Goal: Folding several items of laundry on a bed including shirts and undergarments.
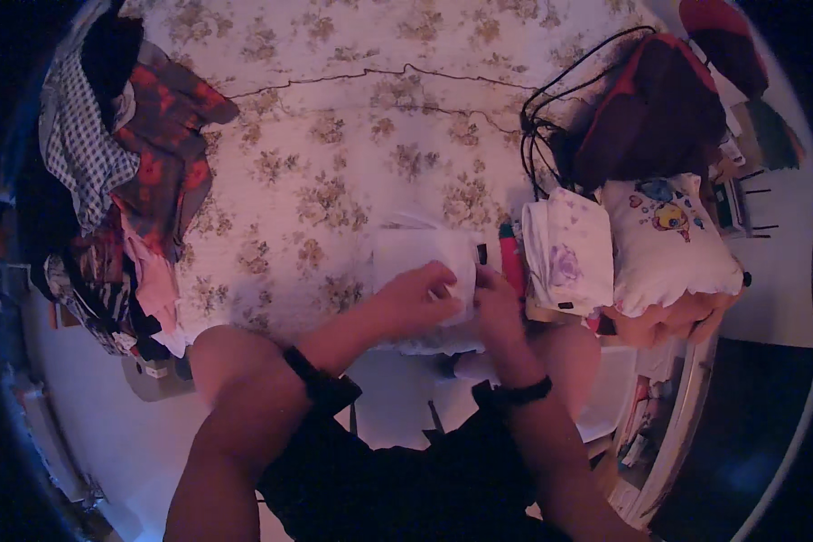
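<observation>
A folded white cloth (406,248) lies on the bed's near edge, in front of my knees. My left hand (415,296) rests over its near part, fingers bent and closed on the fabric. At the cloth's right edge, my right hand (499,307) has its fingers drawn together on the border. Just beyond those fingertips shows a small black tag (481,254). To the right of this hand stands a red bottle-like item with a green top (511,257). A stack of folded white cloths with a purple flower print (569,253) lies beyond it.
Flowered bedding (325,163) spreads ahead. Checked and dark clothes (158,135) are heaped at left. On the right are a small cartoon-print pillow (673,239), a dark red drawstring bag (655,113) with black cords and a red cap (723,45). An open shelf (646,425) stands lower right.
</observation>
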`<state>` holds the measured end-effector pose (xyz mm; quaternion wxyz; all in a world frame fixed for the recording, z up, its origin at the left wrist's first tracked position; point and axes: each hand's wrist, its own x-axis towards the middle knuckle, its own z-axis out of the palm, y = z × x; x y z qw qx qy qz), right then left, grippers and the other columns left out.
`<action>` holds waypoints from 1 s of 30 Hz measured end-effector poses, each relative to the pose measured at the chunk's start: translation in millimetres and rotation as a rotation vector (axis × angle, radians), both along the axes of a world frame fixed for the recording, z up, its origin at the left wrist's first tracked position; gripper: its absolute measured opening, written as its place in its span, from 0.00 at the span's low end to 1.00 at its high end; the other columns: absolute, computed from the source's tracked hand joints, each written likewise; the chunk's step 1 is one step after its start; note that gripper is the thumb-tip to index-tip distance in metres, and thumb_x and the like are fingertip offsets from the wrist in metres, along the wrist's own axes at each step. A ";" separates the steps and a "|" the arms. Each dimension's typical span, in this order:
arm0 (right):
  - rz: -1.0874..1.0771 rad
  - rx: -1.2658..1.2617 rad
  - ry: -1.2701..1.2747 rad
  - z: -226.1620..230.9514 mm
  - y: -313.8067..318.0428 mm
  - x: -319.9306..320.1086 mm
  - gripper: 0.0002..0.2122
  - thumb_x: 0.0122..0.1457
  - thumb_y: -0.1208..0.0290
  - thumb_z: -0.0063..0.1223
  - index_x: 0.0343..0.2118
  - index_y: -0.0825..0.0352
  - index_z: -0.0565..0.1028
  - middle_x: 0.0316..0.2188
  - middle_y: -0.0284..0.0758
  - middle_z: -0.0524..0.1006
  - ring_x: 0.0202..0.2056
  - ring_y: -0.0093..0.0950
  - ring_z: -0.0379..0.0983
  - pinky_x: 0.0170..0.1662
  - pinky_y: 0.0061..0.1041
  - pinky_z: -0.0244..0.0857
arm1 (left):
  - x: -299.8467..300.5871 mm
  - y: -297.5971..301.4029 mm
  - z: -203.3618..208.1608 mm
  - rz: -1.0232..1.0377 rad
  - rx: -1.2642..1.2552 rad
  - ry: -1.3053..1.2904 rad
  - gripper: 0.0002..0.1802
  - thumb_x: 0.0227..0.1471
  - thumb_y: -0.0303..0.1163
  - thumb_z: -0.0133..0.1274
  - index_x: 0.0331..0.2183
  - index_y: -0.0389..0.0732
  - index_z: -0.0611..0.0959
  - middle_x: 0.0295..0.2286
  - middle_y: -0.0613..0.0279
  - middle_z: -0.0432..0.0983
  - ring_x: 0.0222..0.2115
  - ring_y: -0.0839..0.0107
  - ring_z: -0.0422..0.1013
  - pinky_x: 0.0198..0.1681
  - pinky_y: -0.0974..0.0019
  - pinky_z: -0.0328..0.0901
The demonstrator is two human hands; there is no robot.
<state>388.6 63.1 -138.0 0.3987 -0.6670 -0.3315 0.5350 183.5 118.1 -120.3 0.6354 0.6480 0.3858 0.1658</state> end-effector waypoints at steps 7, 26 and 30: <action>0.008 -0.080 -0.648 -40.9 -17.3 33.4 0.30 0.60 0.61 0.60 0.61 0.75 0.68 0.54 0.50 0.77 0.55 0.42 0.75 0.58 0.37 0.68 | -12.4 11.9 -7.2 0.097 0.108 0.443 0.27 0.55 0.41 0.61 0.50 0.34 0.75 0.43 0.44 0.80 0.41 0.53 0.79 0.46 0.55 0.73; 0.135 0.228 -0.303 120.7 -2.1 6.3 0.17 0.64 0.68 0.59 0.52 0.73 0.76 0.42 0.39 0.83 0.42 0.27 0.79 0.46 0.29 0.73 | -48.3 53.8 -12.1 0.275 0.173 0.652 0.26 0.50 0.49 0.62 0.38 0.35 0.81 0.38 0.43 0.81 0.41 0.47 0.77 0.46 0.49 0.70; -0.259 0.413 -0.163 187.0 -8.6 39.8 0.19 0.66 0.67 0.56 0.56 0.73 0.74 0.47 0.39 0.81 0.45 0.27 0.78 0.48 0.27 0.73 | -52.5 54.9 12.3 0.316 0.261 0.591 0.23 0.51 0.48 0.60 0.37 0.37 0.82 0.36 0.45 0.81 0.41 0.48 0.77 0.46 0.48 0.70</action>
